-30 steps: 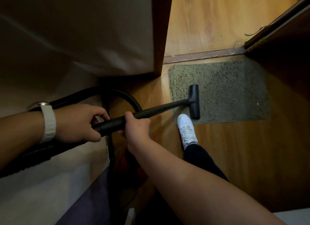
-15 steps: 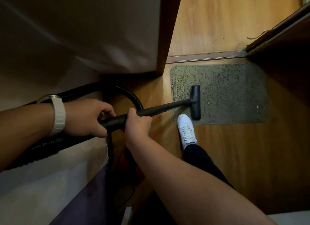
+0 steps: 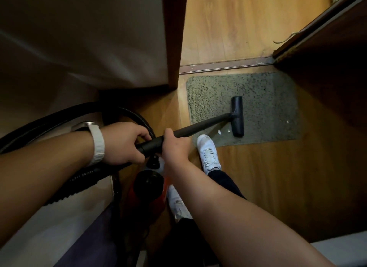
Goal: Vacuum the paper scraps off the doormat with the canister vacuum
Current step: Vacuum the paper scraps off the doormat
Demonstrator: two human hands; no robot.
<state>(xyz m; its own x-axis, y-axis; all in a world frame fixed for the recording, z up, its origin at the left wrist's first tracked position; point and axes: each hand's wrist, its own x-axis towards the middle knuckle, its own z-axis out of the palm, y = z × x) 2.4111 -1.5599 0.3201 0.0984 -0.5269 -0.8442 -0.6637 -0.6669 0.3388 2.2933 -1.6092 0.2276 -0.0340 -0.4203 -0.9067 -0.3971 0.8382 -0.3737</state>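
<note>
Nozzle [image 3: 237,116] rests flat on the doormat [image 3: 268,99], paper scraps [image 3: 219,131] lying just beside its near end; left hand [image 3: 123,143] and right hand [image 3: 174,147] both grip the wand [image 3: 198,126] closed-fisted, evidently for steering and downward pressure.

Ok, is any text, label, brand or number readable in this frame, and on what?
No text can be read here.
Hose cuff: faint pale marks, perhaps lettering, too blurred to read.
Canister, wand, doormat, shoes, watch band: no lettering visible.
</note>
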